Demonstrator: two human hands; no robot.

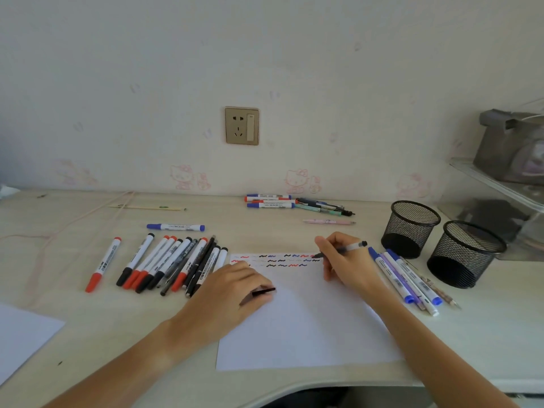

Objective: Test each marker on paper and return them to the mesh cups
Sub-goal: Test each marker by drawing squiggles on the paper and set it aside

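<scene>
Right hand (346,260) pinching a black marker (338,251), tip on the paper (306,325) at its upper right edge. Left hand (232,290) curled round a black cap (264,291), resting on the sheet. Row of markers (164,263) at left. Blue markers (407,279) lying between the right hand and two mesh cups (441,242) at right. Cup contents hard to make out.

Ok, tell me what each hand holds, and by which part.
Right hand grips a pen around its mid-barrel, tip on the paper. Left hand holds a black cap by one end.
</scene>
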